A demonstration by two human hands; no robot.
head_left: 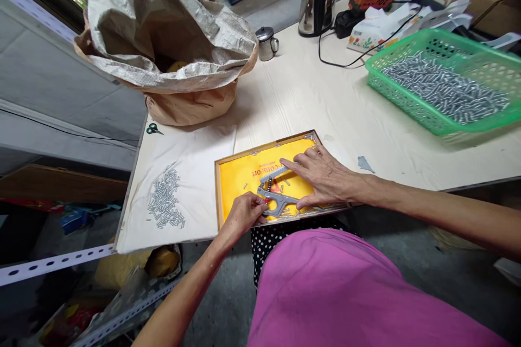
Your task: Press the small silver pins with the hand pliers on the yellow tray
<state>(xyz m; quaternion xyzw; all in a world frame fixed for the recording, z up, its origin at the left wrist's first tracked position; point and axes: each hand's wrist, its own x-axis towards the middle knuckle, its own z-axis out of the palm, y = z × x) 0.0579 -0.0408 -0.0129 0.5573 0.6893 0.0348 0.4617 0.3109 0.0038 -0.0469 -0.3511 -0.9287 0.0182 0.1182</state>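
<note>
A grey hand tool with two long handles and a coil spring between them is over the yellow-lined tray. My right hand spans its spread handles, thumb on the lower one and fingers at the upper one. At the tool's head end my left hand has thumb and fingers pinched together beside a tiny red spot; what lies between the fingertips is hidden. Several small metal pieces, seemingly springs, are scattered on the yellow lining around the tool.
Left of the tray, a pile of small metal pieces rests on white cloth, near green-handled scissors. A large open sack stands behind. At right sits a green basket of metal pieces. A lidded cup and kettle stand farther back.
</note>
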